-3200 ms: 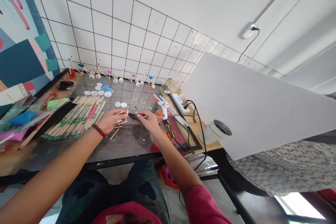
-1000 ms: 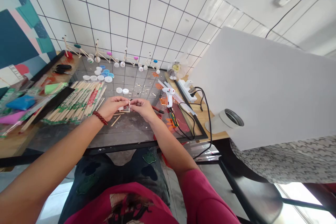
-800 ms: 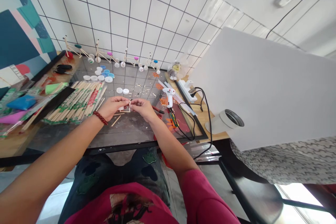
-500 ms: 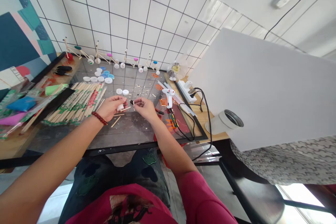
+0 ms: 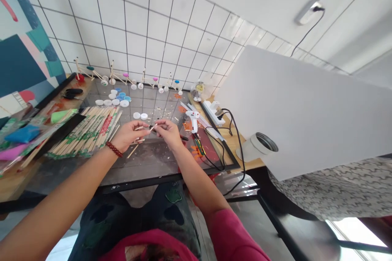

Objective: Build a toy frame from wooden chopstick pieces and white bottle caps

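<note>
My left hand (image 5: 130,135), with a beaded bracelet at the wrist, is closed in a pinch over the glass table. Close beside it, my right hand (image 5: 168,132) is also closed, its fingertips nearly meeting the left ones. A short pale wooden stick (image 5: 153,127) lies between the fingertips of both hands. A dark, pen-like thing (image 5: 184,138) sticks out beyond the right hand; its middle is hidden, and I cannot tell whether the hand holds it. Below the left hand a loose stick piece (image 5: 132,151) rests on the glass. Two white bottle caps (image 5: 143,116) lie just behind the hands.
Wrapped chopsticks (image 5: 87,132) are heaped at left, near a blue packet (image 5: 23,133). White and blue caps (image 5: 124,103) lie behind them. Several small stick-and-cap models (image 5: 143,79) line the wall. At right are a glue gun (image 5: 193,119), glue sticks, cords and a power strip (image 5: 213,113).
My hands have come together, and the short stick is now between both sets of fingertips. The white cap seen in my left hand earlier is no longer visible there. The view has tilted slightly.
</note>
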The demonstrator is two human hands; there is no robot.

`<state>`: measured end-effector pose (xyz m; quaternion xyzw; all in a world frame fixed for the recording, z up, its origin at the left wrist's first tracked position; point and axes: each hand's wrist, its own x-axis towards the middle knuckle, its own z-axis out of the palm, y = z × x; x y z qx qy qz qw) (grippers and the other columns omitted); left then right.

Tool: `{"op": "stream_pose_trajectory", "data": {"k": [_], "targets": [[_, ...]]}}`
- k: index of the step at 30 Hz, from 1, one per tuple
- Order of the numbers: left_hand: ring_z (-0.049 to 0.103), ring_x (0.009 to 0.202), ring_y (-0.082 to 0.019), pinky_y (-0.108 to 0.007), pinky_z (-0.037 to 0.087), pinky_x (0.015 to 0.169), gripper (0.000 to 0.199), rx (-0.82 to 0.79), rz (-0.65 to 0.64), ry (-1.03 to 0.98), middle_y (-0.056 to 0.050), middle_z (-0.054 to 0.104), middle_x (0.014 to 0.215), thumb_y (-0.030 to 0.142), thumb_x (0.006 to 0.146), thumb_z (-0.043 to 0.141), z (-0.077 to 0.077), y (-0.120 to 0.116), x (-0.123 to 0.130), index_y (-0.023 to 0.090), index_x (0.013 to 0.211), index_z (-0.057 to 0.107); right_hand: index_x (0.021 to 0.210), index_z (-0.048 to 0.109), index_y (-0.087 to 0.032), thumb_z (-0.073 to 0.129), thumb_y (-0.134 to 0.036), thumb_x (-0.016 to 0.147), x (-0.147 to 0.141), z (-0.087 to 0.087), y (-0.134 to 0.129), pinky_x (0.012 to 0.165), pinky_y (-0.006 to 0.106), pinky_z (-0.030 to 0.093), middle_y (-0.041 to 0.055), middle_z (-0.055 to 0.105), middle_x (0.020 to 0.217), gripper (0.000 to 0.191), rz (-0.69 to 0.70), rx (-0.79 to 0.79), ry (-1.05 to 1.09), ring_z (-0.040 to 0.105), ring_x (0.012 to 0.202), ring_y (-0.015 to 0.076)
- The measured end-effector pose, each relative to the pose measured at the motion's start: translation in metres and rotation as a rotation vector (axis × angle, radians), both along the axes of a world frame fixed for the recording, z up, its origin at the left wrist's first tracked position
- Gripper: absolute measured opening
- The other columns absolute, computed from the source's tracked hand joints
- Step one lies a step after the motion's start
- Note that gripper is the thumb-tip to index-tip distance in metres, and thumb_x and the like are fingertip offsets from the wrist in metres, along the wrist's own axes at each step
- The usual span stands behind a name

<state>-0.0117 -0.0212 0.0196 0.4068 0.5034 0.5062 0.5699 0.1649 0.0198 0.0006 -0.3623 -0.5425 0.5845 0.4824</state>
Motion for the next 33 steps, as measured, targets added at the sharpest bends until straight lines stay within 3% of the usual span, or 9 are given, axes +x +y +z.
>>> {"op": "stream_pose_trajectory", "data": {"k": [2,6,9,12,17,21,25,28,33], "targets": [[0.054,0.051,-0.01,-0.023,0.047,0.048,0.053,0.001,0.014,0.002,0.0,0.067,0.066,0.033,0.045,0.101,0.0,0.0,0.001,0.015,0.09,0.079,0.089,0.066,-0.021,0.086,-0.049,0.063,-0.004,-0.002,0.0,0.056,0.023,0.046,-0.004,0.068,0.07,0.043,0.024,0.012,0.001,0.054,0.053,0.0089],[0.055,0.052,-0.01,-0.02,0.047,0.047,0.041,-0.05,0.043,-0.037,-0.002,0.067,0.063,0.026,0.043,0.1,0.001,0.0,0.001,0.012,0.075,0.079,0.094,0.067,-0.021,0.081,-0.046,0.076,-0.005,-0.003,0.001,0.064,0.027,0.054,-0.0008,0.071,0.077,0.035,0.008,0.081,-0.144,0.063,0.063,0.0131],[0.058,0.054,-0.009,-0.019,0.049,0.048,0.035,-0.101,0.101,-0.109,-0.002,0.068,0.069,0.016,0.048,0.098,0.005,0.0,0.001,0.012,0.078,0.08,0.107,0.069,-0.021,0.078,-0.036,0.085,0.018,0.006,-0.002,0.088,0.034,0.056,0.0073,0.076,0.105,0.029,-0.132,0.27,-0.569,0.071,0.095,0.0202],[0.061,0.054,-0.009,-0.019,0.051,0.047,0.03,-0.139,0.14,-0.193,-0.001,0.068,0.072,0.008,0.059,0.092,0.009,0.001,0.0,0.012,0.087,0.081,0.116,0.068,-0.018,0.084,-0.038,0.082,0.05,0.017,-0.009,0.105,0.044,0.048,0.0159,0.071,0.126,0.043,-0.184,0.419,-1.184,0.064,0.122,0.0311],[0.064,0.053,-0.011,-0.02,0.054,0.045,0.02,-0.177,0.12,-0.344,-0.002,0.067,0.075,0.0,0.074,0.078,0.011,0.002,-0.003,0.013,0.09,0.077,0.125,0.064,-0.017,0.059,-0.042,0.101,0.066,0.023,-0.018,0.094,0.036,0.051,0.0157,0.074,0.119,0.035,0.027,0.519,-1.547,0.069,0.113,0.0297],[0.062,0.051,-0.01,-0.018,0.053,0.043,0.018,-0.182,0.093,-0.428,0.0,0.064,0.073,0.0,0.082,0.07,0.012,0.002,-0.006,0.013,0.093,0.074,0.127,0.064,-0.015,0.058,-0.034,0.095,0.05,0.024,-0.018,0.09,0.038,0.053,0.0186,0.074,0.117,0.038,0.093,0.666,-1.691,0.071,0.108,0.0331],[0.061,0.05,-0.008,-0.016,0.052,0.042,0.014,-0.206,0.093,-0.526,0.001,0.06,0.07,0.002,0.092,0.063,0.014,0.003,-0.01,0.013,0.093,0.071,0.115,0.069,-0.014,0.06,-0.03,0.091,0.043,0.032,-0.011,0.086,0.041,0.055,0.0214,0.076,0.113,0.031,0.105,0.567,-1.583,0.073,0.103,0.0357],[0.06,0.05,-0.008,-0.015,0.052,0.043,0.011,-0.211,0.08,-0.575,0.002,0.058,0.068,0.005,0.093,0.062,0.016,0.003,-0.013,0.014,0.092,0.068,0.087,0.067,-0.019,0.061,-0.034,0.092,0.046,0.044,-0.002,0.076,0.037,0.055,0.0158,0.077,0.092,0.017,0.073,0.202,-1.221,0.074,0.09,0.0301],[0.062,0.051,-0.009,-0.016,0.053,0.044,0.012,-0.181,0.087,-0.509,-0.001,0.065,0.074,0.005,0.085,0.073,0.015,0.002,-0.011,0.015,0.087,0.067,0.07,0.054,-0.022,0.058,-0.058,0.09,0.059,0.05,0.002,0.052,0.025,0.047,0.0054,0.068,0.073,0.041,0.281,-0.249,-0.615,0.065,0.064,0.017]]}}
